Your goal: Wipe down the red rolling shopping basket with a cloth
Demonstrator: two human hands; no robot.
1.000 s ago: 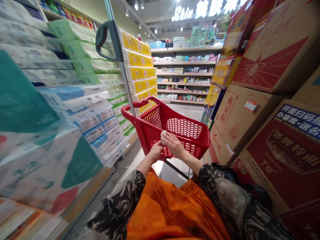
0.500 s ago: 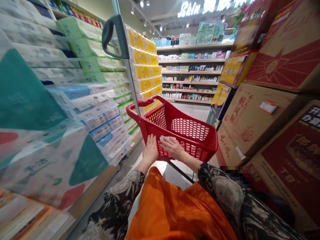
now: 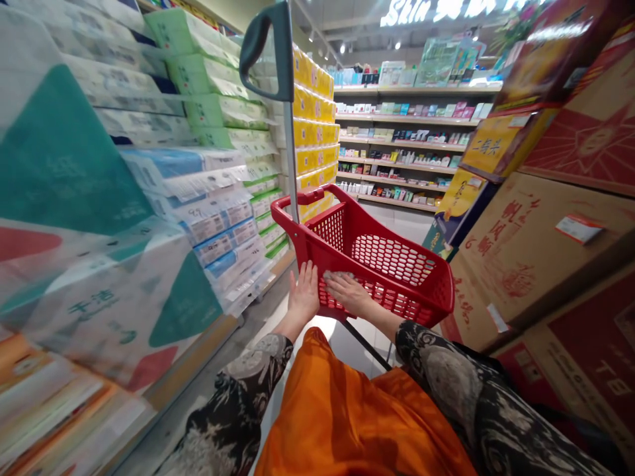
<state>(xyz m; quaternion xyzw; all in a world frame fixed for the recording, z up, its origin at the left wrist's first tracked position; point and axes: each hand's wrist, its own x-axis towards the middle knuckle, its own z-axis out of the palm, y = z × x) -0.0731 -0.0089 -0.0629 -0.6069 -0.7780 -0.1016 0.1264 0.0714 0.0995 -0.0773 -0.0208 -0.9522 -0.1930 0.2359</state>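
Observation:
A red plastic shopping cart (image 3: 307, 248) with lattice walls stands before me, turned sideways, and no goods show inside its basket. From its left end a metal pole (image 3: 292, 155) rises to a grey loop handle (image 3: 285, 53). My left hand (image 3: 304, 291) lies with straight fingers against the cart's near side, low by the left corner. Just right of it, my right hand (image 3: 350, 293) rests flat on the same wall, fingers pointing left. Something greyish shows at its fingertips, too unclear to name. Neither hand is wrapped around the cart.
Wrapped tissue packs (image 3: 218, 225) are piled along the left, with yellow packs (image 3: 315, 119) farther back. Cardboard cartons (image 3: 546, 244) rise close on the right. Shelves of small bottles and boxes (image 3: 411, 135) cross the far end. Orange cloth (image 3: 367, 416) covers my lap.
The view has shifted, so the cart, pole and hands appear slightly farther right. Both hands keep about the same places on the cart's near side, fingers still stretched out.

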